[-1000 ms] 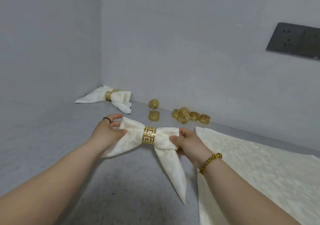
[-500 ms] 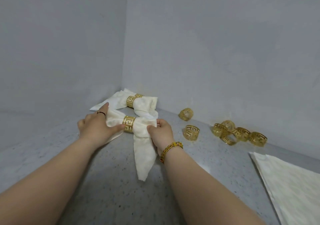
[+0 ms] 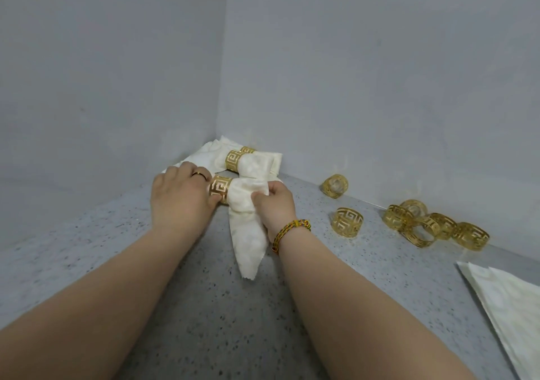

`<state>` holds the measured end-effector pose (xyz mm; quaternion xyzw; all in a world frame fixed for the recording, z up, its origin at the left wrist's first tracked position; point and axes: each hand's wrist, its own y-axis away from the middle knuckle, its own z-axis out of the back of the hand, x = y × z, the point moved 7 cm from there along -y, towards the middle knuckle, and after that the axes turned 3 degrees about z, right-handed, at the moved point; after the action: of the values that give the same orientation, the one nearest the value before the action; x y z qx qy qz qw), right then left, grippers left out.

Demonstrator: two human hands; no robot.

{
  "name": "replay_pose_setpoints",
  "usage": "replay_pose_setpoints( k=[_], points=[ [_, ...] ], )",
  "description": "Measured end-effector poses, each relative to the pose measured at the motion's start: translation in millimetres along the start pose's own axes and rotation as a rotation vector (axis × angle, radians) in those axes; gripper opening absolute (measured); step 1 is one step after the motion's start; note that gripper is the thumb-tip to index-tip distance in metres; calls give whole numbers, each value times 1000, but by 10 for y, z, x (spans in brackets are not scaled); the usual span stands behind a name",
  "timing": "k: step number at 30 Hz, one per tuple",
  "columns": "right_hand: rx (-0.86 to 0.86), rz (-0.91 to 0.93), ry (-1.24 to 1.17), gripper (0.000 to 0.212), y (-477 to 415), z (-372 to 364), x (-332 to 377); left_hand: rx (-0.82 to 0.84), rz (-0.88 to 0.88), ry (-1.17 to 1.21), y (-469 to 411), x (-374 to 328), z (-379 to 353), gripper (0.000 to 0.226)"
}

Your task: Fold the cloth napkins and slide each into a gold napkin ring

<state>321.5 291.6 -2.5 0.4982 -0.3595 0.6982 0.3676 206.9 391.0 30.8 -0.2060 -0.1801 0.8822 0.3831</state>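
Note:
A cream folded napkin [image 3: 248, 233] with a gold ring [image 3: 219, 193] round its middle lies on the grey speckled counter near the corner. My left hand [image 3: 179, 198] covers its left end, fingers against the ring. My right hand [image 3: 274, 204] pinches the cloth just right of the ring. The napkin's tail points toward me. Right behind it, in the corner, lies another ringed napkin [image 3: 254, 166] with its gold ring [image 3: 233, 160].
Loose gold rings lie along the back wall: one [image 3: 335, 186], one [image 3: 347, 222], and a cluster of several [image 3: 432, 227]. A flat cream napkin [image 3: 511, 300] lies at the right edge. Walls close off the corner at the left and behind.
Both hands carried the ringed napkin left and away into the corner and set it down beside the other ringed napkin. The view swung left with them.

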Motion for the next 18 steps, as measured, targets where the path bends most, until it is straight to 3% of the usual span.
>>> replay_pose_setpoints(
  k=[3,6,11,15,18],
  points=[
    [-2,-13,-1,30,-88,9,119,74,-75,9,-47,-106,-51,31],
    [-20,-36,-35,29,-147,4,189,146,-107,43,-82,-155,-113,41],
    [-12,-147,-60,22,-155,-23,92,481,-18,174,23,-203,-354,55],
    [29,-145,-71,13,-274,-75,105,511,20,176,-86,-160,-471,58],
    [53,-149,-80,20,-381,-154,94,526,59,179,-213,-121,-567,54]
  ],
)
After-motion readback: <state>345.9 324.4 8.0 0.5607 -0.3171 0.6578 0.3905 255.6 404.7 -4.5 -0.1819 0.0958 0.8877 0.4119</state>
